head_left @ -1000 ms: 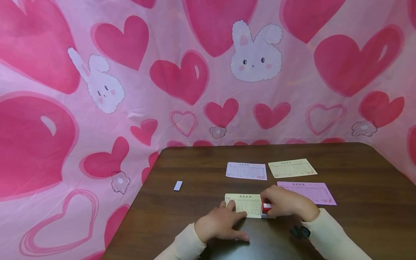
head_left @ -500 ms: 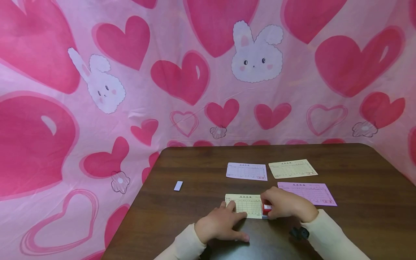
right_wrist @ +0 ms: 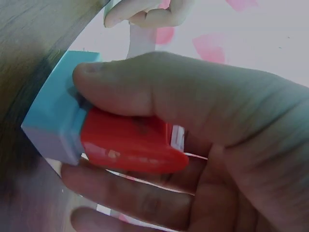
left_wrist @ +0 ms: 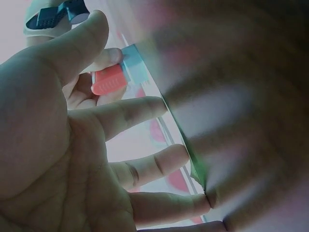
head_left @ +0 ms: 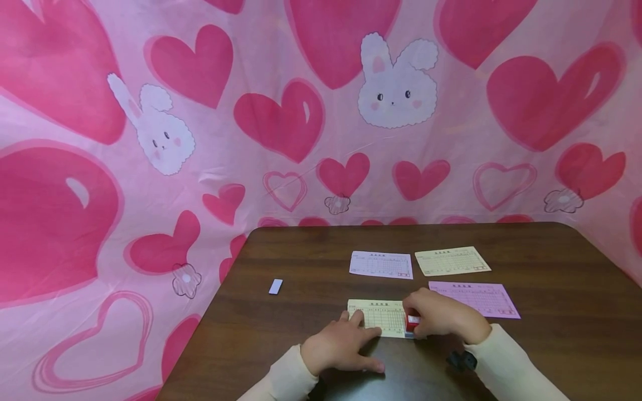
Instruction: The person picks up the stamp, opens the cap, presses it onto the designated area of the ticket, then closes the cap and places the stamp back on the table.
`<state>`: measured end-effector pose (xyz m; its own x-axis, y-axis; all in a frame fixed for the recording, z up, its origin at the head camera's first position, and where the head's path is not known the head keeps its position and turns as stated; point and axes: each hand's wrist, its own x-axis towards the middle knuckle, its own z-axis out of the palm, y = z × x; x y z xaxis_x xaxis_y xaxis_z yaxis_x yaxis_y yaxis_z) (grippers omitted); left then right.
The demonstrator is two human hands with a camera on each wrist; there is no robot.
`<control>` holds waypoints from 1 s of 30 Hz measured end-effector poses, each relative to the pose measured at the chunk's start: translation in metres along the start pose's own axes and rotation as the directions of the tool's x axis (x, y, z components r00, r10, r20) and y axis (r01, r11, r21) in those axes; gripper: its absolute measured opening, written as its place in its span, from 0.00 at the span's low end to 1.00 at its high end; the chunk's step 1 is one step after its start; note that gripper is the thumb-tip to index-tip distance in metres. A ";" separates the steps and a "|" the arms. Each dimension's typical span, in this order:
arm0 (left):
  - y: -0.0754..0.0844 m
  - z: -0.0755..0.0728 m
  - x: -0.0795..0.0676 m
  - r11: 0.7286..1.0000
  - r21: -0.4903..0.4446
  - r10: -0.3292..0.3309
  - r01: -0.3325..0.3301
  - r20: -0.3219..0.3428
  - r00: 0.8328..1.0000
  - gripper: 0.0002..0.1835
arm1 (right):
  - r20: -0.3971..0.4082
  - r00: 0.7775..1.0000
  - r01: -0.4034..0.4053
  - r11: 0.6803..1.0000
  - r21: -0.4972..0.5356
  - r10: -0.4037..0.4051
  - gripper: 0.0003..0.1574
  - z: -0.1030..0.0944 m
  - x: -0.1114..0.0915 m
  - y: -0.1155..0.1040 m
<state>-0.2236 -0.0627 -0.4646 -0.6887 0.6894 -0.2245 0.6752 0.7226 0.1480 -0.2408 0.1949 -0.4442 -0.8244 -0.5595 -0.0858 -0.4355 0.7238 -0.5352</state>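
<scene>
In the head view a pale yellow printed form [head_left: 383,318] lies near the front of the table. My left hand [head_left: 341,342] has its fingers spread, the fingertips resting on the form's left part. My right hand [head_left: 443,316] grips a stamp [head_left: 413,323] with a red top and a light blue base, standing on the form's lower right corner. The right wrist view shows the thumb along one side of the stamp [right_wrist: 130,140] and the fingers on the other. Straight fingers [left_wrist: 140,162] of the left hand press on the paper in the left wrist view.
Behind the form lie a lilac form [head_left: 381,264], another yellow form [head_left: 452,260] and a pink form [head_left: 478,299], each with a small red mark at lower right. A small white rectangular piece [head_left: 275,287] lies at left on the brown table [head_left: 301,250].
Both hands keep their places, the stamp still standing on the yellow form's corner. The whole head view has shifted very slightly.
</scene>
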 end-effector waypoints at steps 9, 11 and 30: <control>0.000 -0.002 -0.003 1.000 -0.014 -0.002 0.002 0.000 1.000 0.37 | -0.071 0.996 -0.066 0.996 -0.052 0.062 0.19 0.005 -0.001 -0.011; 0.001 -0.002 -0.003 1.000 -0.017 0.003 -0.003 -0.002 1.000 0.36 | -0.078 0.994 -0.079 0.995 -0.065 0.074 0.20 0.006 -0.001 -0.013; 0.006 -0.001 -0.003 1.000 0.006 -0.030 0.030 -0.004 1.000 0.36 | -0.092 0.991 -0.102 0.990 -0.098 0.093 0.17 0.010 -0.001 -0.014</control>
<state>-0.2181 -0.0606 -0.4619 -0.7094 0.6680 -0.2246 0.6562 0.7424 0.1352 -0.2302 0.1813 -0.4452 -0.8910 -0.4503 -0.0575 -0.3825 0.8130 -0.4389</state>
